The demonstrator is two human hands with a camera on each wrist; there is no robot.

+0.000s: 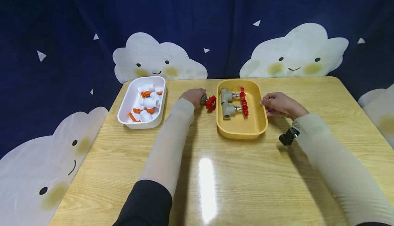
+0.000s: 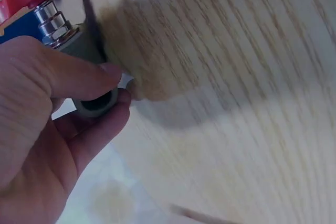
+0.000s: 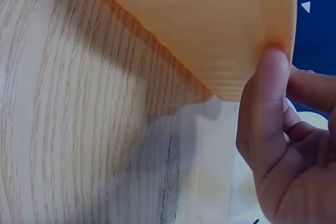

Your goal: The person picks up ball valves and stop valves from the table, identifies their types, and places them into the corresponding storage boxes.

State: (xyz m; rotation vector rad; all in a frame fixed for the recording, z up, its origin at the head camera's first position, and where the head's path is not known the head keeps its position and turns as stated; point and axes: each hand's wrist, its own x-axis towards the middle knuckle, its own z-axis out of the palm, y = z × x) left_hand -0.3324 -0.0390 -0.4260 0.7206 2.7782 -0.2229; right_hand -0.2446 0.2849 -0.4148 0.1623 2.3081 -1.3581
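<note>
My left hand [image 1: 193, 97] grips a grey pipe valve with a red handwheel [image 1: 211, 103], just left of the yellow bin [image 1: 243, 136]. In the left wrist view, thumb and fingers close round the valve's grey body [image 2: 84, 50]; its open pipe end faces the camera and the metal stem [image 2: 51, 23] runs up to the wheel. Two more grey valves [image 1: 228, 110] with red handwheels lie one behind the other inside the bin. At the bin's right rim my right hand [image 1: 282, 104] pinches the edge, a fingertip [image 3: 274, 66] against the outer wall in the right wrist view.
A white bin [image 1: 140, 125] with several white pipe fittings and orange-handled parts stands at the left of the wooden table [image 1: 240, 178]. A dark blue curtain [image 1: 215, 13] with cloud prints hangs behind the table's far edge. A small black device [image 1: 288, 136] hangs at the right wrist.
</note>
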